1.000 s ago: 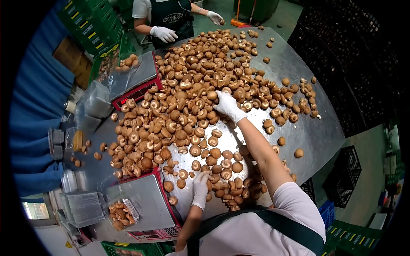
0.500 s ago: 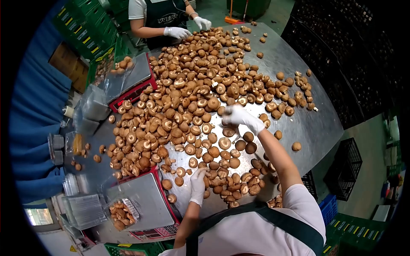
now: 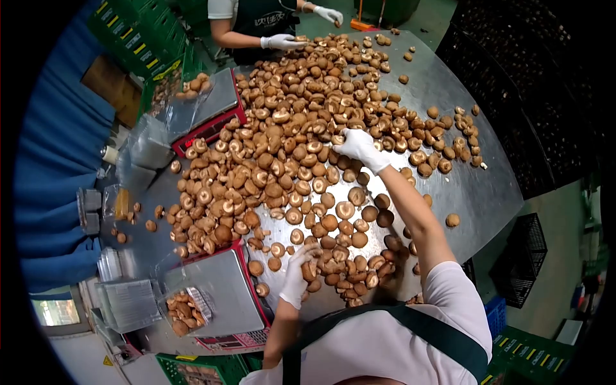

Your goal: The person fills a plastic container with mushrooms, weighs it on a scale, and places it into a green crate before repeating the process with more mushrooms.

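Note:
Brown mushrooms (image 3: pixel 276 154) lie heaped across the metal table (image 3: pixel 475 212). My right hand (image 3: pixel 360 146), in a white glove, reaches to the right edge of the big heap, its fingers bent around a mushroom there. White-gloved too, my left hand (image 3: pixel 296 273) is at the left side of a smaller group of mushrooms (image 3: pixel 350 269) near my body. Its fingers are curved over the nearest ones and touch them; whether it grips one is unclear. A tray of mushrooms (image 3: pixel 186 313) rests on the scale (image 3: pixel 224 289) to the left.
Across the table a co-worker's gloved hands (image 3: pixel 281 42) handle mushrooms. A second scale (image 3: pixel 212 109) stands at the left, by clear plastic trays (image 3: pixel 128 305). Black crates (image 3: pixel 520 260) are on the floor at the right; green crates (image 3: pixel 128 38) are stacked at the back left.
My right hand has moved away from my body to the heap's edge. My left hand has shifted slightly up over the smaller group. One co-worker hand has lifted off the heap to the right.

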`<action>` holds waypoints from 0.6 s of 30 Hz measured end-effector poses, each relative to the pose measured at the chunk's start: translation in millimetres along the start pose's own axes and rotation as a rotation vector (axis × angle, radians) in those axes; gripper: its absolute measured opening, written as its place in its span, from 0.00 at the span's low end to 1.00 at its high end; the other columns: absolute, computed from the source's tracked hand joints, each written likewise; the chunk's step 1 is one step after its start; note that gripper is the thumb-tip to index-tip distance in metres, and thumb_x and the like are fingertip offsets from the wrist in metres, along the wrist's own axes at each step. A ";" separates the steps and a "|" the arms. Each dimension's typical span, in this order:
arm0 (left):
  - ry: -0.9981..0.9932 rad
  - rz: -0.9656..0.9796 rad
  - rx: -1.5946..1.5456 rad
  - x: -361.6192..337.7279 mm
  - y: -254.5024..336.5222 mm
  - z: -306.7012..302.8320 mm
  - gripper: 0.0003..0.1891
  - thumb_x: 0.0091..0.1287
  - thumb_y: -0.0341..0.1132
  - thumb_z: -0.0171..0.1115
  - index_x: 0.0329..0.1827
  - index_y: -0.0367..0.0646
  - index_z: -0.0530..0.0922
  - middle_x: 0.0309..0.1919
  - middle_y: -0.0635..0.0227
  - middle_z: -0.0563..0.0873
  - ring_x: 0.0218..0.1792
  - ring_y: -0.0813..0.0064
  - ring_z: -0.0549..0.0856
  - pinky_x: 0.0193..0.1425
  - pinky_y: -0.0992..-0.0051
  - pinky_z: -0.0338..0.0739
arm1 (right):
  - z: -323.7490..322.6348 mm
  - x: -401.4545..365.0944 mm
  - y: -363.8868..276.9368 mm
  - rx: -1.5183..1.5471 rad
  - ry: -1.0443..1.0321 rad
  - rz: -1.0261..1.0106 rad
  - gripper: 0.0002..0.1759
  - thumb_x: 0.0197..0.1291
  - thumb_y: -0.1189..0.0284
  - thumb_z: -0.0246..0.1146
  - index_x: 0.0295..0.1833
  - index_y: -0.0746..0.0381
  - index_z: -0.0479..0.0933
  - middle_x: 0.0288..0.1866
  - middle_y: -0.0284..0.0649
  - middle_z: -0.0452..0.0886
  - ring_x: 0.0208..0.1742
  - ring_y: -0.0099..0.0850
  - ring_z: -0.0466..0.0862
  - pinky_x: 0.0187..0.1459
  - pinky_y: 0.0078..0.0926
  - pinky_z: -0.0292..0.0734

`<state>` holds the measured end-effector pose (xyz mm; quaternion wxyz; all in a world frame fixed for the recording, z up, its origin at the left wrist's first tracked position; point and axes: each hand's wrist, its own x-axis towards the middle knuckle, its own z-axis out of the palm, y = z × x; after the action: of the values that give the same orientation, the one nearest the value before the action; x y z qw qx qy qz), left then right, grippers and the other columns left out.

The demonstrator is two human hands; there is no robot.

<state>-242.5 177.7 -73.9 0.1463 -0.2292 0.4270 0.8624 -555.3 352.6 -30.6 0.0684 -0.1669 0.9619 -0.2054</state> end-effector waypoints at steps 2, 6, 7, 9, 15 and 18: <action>-0.140 -0.070 -0.188 -9.0 10.6 3.2 0.29 0.55 0.29 0.48 0.64 0.33 0.63 0.54 0.54 0.75 0.51 0.64 0.78 0.54 0.74 0.74 | 2.8 -27.8 3.1 0.239 -0.214 0.027 0.34 0.42 0.50 0.65 0.54 0.58 0.77 0.33 0.45 0.83 0.35 0.35 0.83 0.40 0.31 0.78; -0.389 -0.105 -0.450 -2.2 9.5 12.1 0.39 0.55 0.29 0.51 0.73 0.39 0.49 0.65 0.50 0.65 0.60 0.64 0.72 0.62 0.74 0.69 | -21.7 -121.2 -36.5 0.367 -0.600 -0.412 0.31 0.49 0.54 0.68 0.57 0.57 0.75 0.45 0.44 0.82 0.44 0.35 0.82 0.50 0.28 0.75; -0.386 -0.107 -0.454 -1.8 7.0 11.5 0.39 0.55 0.29 0.51 0.73 0.39 0.49 0.65 0.50 0.65 0.60 0.64 0.72 0.62 0.74 0.69 | -27.0 -131.2 -44.0 0.301 -0.638 -0.448 0.31 0.49 0.54 0.68 0.58 0.58 0.75 0.46 0.45 0.82 0.45 0.35 0.82 0.52 0.28 0.75; -0.329 -0.157 -0.472 -2.7 10.0 18.4 0.32 0.62 0.34 0.55 0.70 0.42 0.57 0.60 0.54 0.71 0.56 0.66 0.75 0.55 0.71 0.75 | -22.4 -123.2 -38.3 0.370 -0.540 -0.329 0.30 0.51 0.56 0.67 0.58 0.59 0.74 0.46 0.47 0.82 0.46 0.39 0.82 0.51 0.30 0.75; -0.189 -0.142 -0.311 -16.8 15.7 18.3 0.26 0.64 0.32 0.55 0.66 0.44 0.62 0.56 0.60 0.74 0.56 0.67 0.76 0.51 0.67 0.78 | 2.7 -31.9 -21.2 -0.035 0.018 -0.055 0.25 0.50 0.61 0.65 0.55 0.57 0.76 0.46 0.50 0.80 0.45 0.44 0.80 0.48 0.37 0.76; -0.175 -0.082 -0.282 -20.7 15.1 21.7 0.28 0.64 0.29 0.51 0.69 0.41 0.58 0.60 0.56 0.71 0.60 0.63 0.73 0.57 0.69 0.75 | 34.8 1.9 -21.0 -0.234 -0.092 -0.152 0.31 0.47 0.61 0.66 0.59 0.56 0.72 0.48 0.48 0.79 0.53 0.45 0.76 0.53 0.36 0.74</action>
<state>-237.5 185.0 -41.5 0.1845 -0.1885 0.2778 0.9237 -544.0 321.0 -53.5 0.0770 -0.2554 0.9597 -0.0886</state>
